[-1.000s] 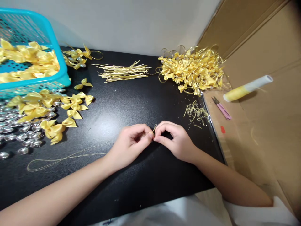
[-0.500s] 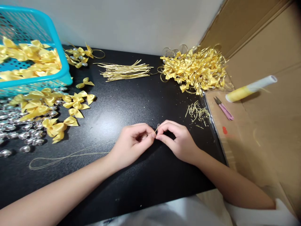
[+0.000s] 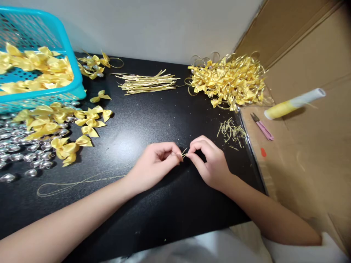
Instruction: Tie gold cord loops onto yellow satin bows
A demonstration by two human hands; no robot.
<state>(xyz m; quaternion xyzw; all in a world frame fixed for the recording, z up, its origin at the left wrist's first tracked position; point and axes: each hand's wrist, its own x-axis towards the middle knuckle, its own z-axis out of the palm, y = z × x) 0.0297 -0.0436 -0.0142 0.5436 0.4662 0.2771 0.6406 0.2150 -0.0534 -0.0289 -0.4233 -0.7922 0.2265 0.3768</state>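
Observation:
My left hand (image 3: pixel 157 164) is closed in a pinch on thin gold thread (image 3: pixel 184 154) over the middle of the black table. Facing it, my right hand (image 3: pixel 210 160) pinches an end of the same thread between thumb and forefinger. Short strands cross in the small gap between the fingertips. Behind my left wrist, a long loop of gold thread (image 3: pixel 59 189) trails left across the table; whether it joins the held piece is hidden.
A blue basket (image 3: pixel 79 82) holds yellow ribbon bows. Silver beads (image 3: pixel 30 157) and loose bows (image 3: pixel 68 149) lie below it. Gold cords (image 3: pixel 148 84) and a pile of finished bows (image 3: pixel 227 82) lie behind. At right are thread scraps (image 3: pixel 231 131), pink snips (image 3: pixel 263 128) and a thread spool (image 3: pixel 294 104).
My right hand has drawn slightly right, opening a gap between the fingertips. The small loop that stood there has become crossed strands.

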